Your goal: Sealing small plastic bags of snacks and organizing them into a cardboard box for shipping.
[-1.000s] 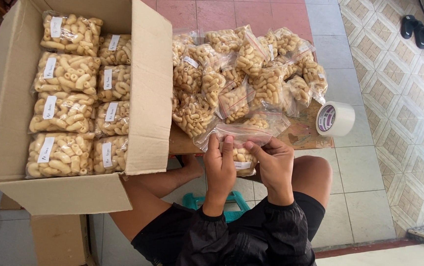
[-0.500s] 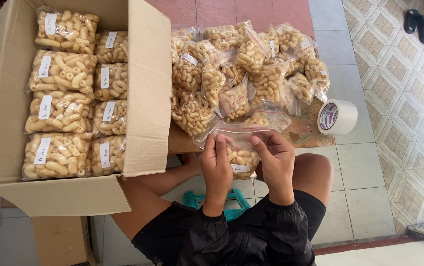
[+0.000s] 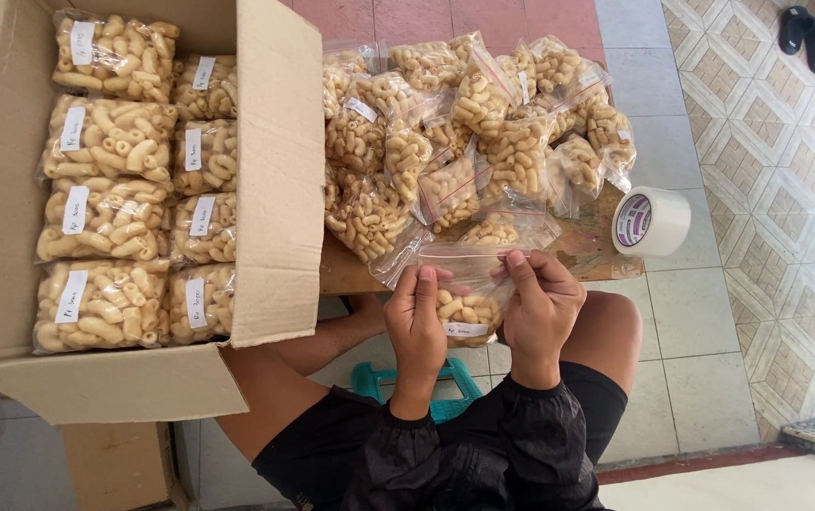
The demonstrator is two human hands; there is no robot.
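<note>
My left hand [image 3: 416,317] and right hand [image 3: 540,308] pinch the top edge of a clear snack bag [image 3: 464,303], fingers closed on it, at lower centre of the frame. Just above, a heap of filled bags [image 3: 464,132] crowds the wooden table [image 3: 592,255]. A tape roll [image 3: 651,221] sits right; the cardboard box [image 3: 275,170] of packed bags fills the left.
</note>
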